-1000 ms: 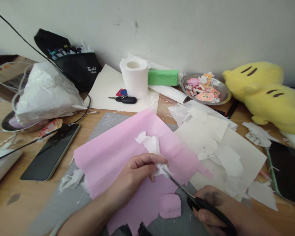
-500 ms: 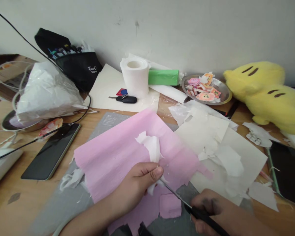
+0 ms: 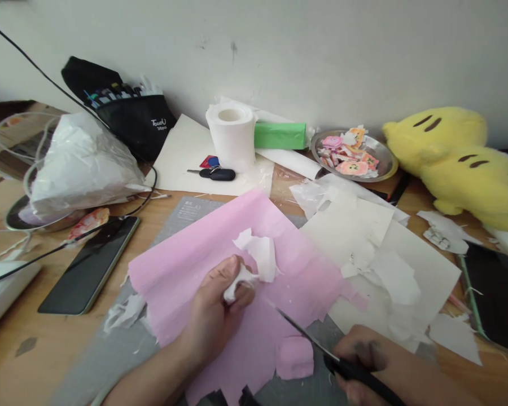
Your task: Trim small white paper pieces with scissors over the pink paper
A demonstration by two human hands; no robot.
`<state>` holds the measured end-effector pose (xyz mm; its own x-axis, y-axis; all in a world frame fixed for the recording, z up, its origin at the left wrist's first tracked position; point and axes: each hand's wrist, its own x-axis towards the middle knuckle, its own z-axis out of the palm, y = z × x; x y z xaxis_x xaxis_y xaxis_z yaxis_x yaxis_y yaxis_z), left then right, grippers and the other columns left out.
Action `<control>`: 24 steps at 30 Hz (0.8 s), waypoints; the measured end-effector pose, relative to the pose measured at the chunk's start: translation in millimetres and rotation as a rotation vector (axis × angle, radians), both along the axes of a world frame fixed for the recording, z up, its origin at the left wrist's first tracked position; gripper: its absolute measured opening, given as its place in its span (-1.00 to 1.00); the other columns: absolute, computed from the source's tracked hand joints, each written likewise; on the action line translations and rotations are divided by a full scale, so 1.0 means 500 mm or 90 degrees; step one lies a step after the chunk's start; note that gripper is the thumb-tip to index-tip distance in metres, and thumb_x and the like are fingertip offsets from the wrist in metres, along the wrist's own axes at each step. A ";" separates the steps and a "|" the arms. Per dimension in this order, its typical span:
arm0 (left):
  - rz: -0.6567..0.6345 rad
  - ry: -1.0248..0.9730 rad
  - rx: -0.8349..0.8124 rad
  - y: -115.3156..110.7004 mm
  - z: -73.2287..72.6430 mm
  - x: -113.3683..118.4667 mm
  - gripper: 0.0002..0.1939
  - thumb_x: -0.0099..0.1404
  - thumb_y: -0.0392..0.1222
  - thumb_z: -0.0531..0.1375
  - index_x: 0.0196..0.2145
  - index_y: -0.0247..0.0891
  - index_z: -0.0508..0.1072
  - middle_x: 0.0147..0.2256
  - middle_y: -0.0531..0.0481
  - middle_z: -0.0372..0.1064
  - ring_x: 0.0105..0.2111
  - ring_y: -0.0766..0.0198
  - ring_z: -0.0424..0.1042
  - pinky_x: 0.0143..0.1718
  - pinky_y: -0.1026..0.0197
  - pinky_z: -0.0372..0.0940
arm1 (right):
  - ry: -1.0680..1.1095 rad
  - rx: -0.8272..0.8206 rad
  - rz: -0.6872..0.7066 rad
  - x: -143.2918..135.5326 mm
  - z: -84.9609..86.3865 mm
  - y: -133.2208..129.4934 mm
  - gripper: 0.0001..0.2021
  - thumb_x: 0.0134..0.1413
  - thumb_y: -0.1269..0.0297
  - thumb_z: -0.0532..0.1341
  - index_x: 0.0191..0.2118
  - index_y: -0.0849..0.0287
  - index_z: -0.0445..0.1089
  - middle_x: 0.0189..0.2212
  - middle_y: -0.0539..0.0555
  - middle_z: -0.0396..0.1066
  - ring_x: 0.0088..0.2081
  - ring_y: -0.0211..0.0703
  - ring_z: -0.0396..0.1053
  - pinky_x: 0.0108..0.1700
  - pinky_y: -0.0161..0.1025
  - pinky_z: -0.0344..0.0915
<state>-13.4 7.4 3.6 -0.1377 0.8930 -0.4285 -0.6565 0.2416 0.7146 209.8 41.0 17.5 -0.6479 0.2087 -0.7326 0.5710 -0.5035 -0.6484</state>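
My left hand (image 3: 214, 307) pinches a small white paper scrap (image 3: 237, 280) between thumb and fingers, above a large pink crepe paper sheet (image 3: 186, 265). A bigger torn white scrap (image 3: 262, 254) lies on the pink sheet just right of that hand. My right hand (image 3: 364, 366) grips black-handled scissors (image 3: 309, 341) at the lower right, the blades pointing up-left and clear of the scrap. A small cut pink piece (image 3: 295, 358) lies below the blades on the grey cutting mat (image 3: 110, 349).
A phone (image 3: 88, 265) lies at left beside a white plastic bag (image 3: 80, 163) and cables. Behind stand a marker case (image 3: 131, 115), tissue roll (image 3: 231, 135), green roll (image 3: 279, 135), keys (image 3: 214, 173) and a metal dish of stickers (image 3: 351, 155). Yellow plush (image 3: 457, 158) and cream sheets (image 3: 406, 270) sit right.
My left hand has pulled the small white scrap away from the scissor blades, up and to the left. The scissors have dropped slightly and no longer touch the paper.
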 end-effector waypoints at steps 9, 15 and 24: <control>-0.189 0.207 -0.079 -0.009 -0.003 0.007 -0.51 0.09 0.25 0.19 -0.66 -0.24 0.30 -0.69 0.15 0.06 -0.64 0.39 -0.08 -0.58 0.26 -0.18 | 0.178 0.098 0.000 0.042 -0.056 -0.024 -0.44 -0.10 -0.31 0.12 -0.56 0.18 0.14 -0.68 -0.11 0.07 -0.67 -0.43 0.05 -0.69 -0.46 -0.09; -0.266 0.320 -0.012 -0.011 -0.004 0.011 -0.50 0.17 0.25 0.11 -0.65 -0.22 0.28 -0.65 0.12 0.13 -0.60 0.33 0.03 -0.53 0.26 -0.05 | 0.054 0.135 0.068 0.009 0.004 -0.013 -0.67 -0.08 0.01 0.14 -0.54 0.17 0.10 -0.58 -0.09 0.04 -0.55 -0.36 0.03 -0.55 -0.40 -0.02; -0.328 0.376 0.012 -0.009 0.010 0.016 -0.50 0.20 0.24 0.05 -0.65 -0.20 0.23 -0.64 0.11 0.09 -0.59 0.32 0.06 -0.52 0.27 -0.02 | 0.030 0.098 0.036 0.006 -0.009 -0.023 -0.65 -0.15 0.03 0.25 -0.55 0.16 0.10 -0.58 -0.09 0.01 -0.47 -0.30 0.01 -0.49 -0.39 -0.03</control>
<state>-5.2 2.8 8.4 0.0958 0.9129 -0.3968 0.0255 0.3963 0.9178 212.8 29.7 12.9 -0.6949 0.2784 -0.6630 0.5624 -0.3641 -0.7424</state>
